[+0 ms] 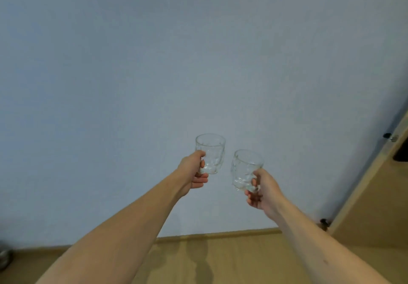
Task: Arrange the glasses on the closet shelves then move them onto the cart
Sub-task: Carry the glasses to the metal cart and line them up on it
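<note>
Both arms are stretched out in front of a plain pale wall. My left hand (194,170) grips a clear faceted glass (210,152) by its lower side, holding it upright. My right hand (261,190) grips a second clear glass (246,169), tilted slightly to the left and a little lower. The two glasses hang side by side in the air, close but apart. Neither the closet shelves nor the cart is in view.
A wooden floor (209,259) with a wooden skirting board (220,235) runs along the wall's foot. A light wooden door or panel (375,206) with small dark fittings stands at the right edge. A dark round object (4,257) sits at the far left on the floor.
</note>
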The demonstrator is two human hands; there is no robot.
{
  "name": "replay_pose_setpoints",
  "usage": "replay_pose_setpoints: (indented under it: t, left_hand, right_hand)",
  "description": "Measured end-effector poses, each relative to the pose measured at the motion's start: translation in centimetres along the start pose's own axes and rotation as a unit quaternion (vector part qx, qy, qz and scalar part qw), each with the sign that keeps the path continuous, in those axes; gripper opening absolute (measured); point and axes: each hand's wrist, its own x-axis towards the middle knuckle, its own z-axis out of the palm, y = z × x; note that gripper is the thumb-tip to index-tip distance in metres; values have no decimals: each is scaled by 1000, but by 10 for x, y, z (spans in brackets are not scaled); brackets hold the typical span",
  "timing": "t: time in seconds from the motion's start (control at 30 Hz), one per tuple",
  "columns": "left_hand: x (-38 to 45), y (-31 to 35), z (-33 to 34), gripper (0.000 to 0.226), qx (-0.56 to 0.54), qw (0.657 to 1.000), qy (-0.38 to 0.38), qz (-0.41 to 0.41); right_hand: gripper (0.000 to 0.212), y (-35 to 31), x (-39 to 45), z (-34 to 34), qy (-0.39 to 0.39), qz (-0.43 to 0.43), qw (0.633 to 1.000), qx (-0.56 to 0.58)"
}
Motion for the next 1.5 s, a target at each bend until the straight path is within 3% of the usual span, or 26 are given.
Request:
replay_pose_setpoints:
  t: [0.23, 0.4, 0.87, 1.2, 1.5]
  left_hand:
    - [-31, -32, -209, 35, -49, 986, 158, -21]
    - [-73, -67, -322, 33, -112, 953, 279, -46]
    - [-191, -130, -550, 36, -259, 782, 563, -66]
    - [-234, -158, -638, 34, -325, 681, 652, -80]
    - [-286, -193, -733, 32, -358, 633, 680, -87]
  right_hand:
    - [33, 26, -12, 209, -137, 38, 986, -82]
    - [30, 45, -36, 339, -238, 49, 956, -162]
    - [31, 119, -133, 647, -498, 50, 809, -307]
    - [31, 166, -191, 784, -609, 45, 712, -347]
    - [32, 222, -265, 879, -635, 56, 661, -396]
